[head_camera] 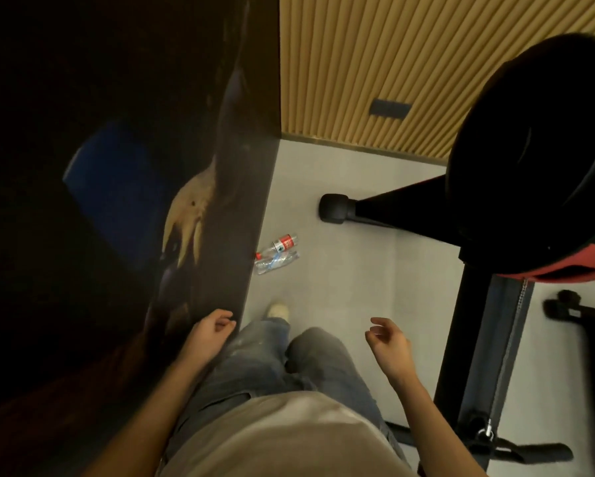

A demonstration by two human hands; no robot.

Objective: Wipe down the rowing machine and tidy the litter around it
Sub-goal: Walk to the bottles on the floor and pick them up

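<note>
Bottles (277, 253), seemingly caps up-right

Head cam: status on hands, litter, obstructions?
Left hand and right hand open, empty. Two plastic bottles on floor ahead beside dark panel, untouched. Path clear; rowing machine to right.

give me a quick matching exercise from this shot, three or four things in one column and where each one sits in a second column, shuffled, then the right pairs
Things:
1. plastic bottles
2. rowing machine
3. slatted wood wall
4. left hand

Places:
A. far end of the floor, behind everything
B. at the base of the dark panel, ahead of the feet
C. by the dark panel's near edge, beside the jeans
D. right side of the view, its flywheel housing raised above the floor

Pairs: 1-B, 2-D, 3-A, 4-C
</note>
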